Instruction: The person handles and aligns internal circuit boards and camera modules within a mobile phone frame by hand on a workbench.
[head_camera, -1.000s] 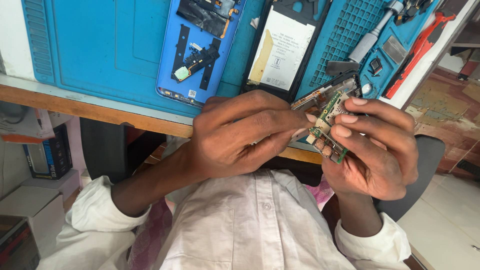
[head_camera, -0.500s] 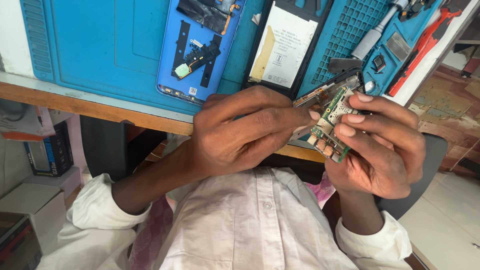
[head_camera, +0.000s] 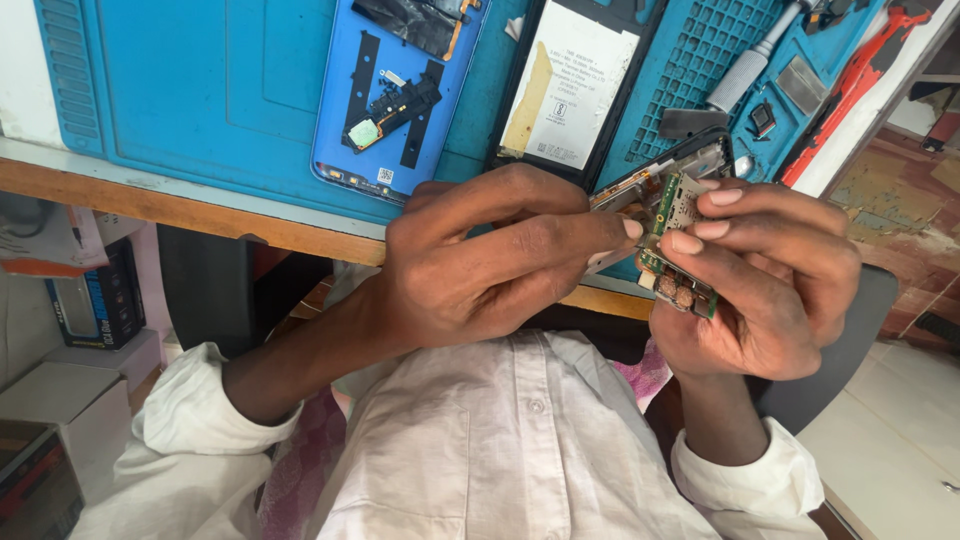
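- Green circuit board (head_camera: 677, 250), small and narrow, pinched upright in the right hand (head_camera: 760, 290) between thumb and fingertips, above the lap, just off the desk (head_camera: 200, 205) edge.
- Left hand (head_camera: 480, 260) clenched on a slim metal tool (head_camera: 625, 195), tip touching the board's upper end.
- Blue work mat (head_camera: 200, 80) on the desk, carrying a blue phone back cover (head_camera: 395, 90) and an opened phone frame with battery (head_camera: 570, 90) side by side.
- Farther right: grey-handled screwdriver (head_camera: 745, 65), red tool (head_camera: 850, 80).
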